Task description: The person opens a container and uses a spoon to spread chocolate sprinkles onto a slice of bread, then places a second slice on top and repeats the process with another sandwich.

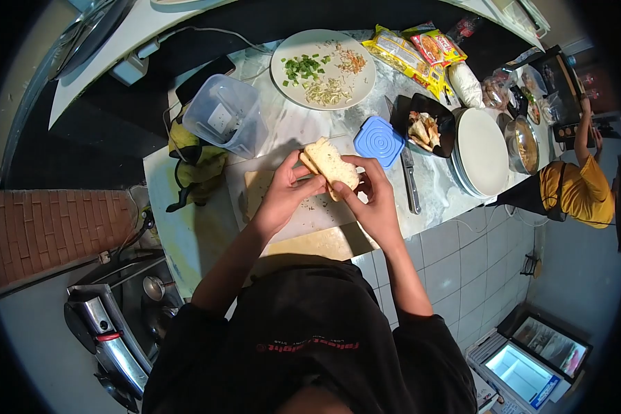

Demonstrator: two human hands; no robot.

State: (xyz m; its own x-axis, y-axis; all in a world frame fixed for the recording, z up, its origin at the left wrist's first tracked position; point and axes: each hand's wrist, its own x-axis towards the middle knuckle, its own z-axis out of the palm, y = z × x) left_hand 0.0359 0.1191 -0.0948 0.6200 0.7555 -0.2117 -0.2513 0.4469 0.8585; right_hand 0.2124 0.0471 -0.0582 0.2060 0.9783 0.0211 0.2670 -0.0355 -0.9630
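Gripping the stacked bread slices [333,164] at the centre of the frame, the two hands share the load above the crumb-strewn board [310,224]. The left hand [288,192] is closed narrowly on the left end, fingers and thumb on opposing sides; the right hand [371,196] pinches the right end in the same way. This two-point support probably keeps the soft slices aligned and prevents sagging, while the board below appears positioned to collect crumbs. At the top centre, a plate [363,81] carries chopped greens [303,67], pale shreds [329,92] and reddish shreds [352,62] in separate heaps, presumably to prevent mixing. Right of centre, a knife [412,183] lies with its handle directed toward the lower edge, an orientation that likely suits a right-hand pickup. A blue lid [379,141] lies flat between the bread and a black bowl [446,119]. The clear plastic container [250,127] at upper left stands open, apparently for easy access.
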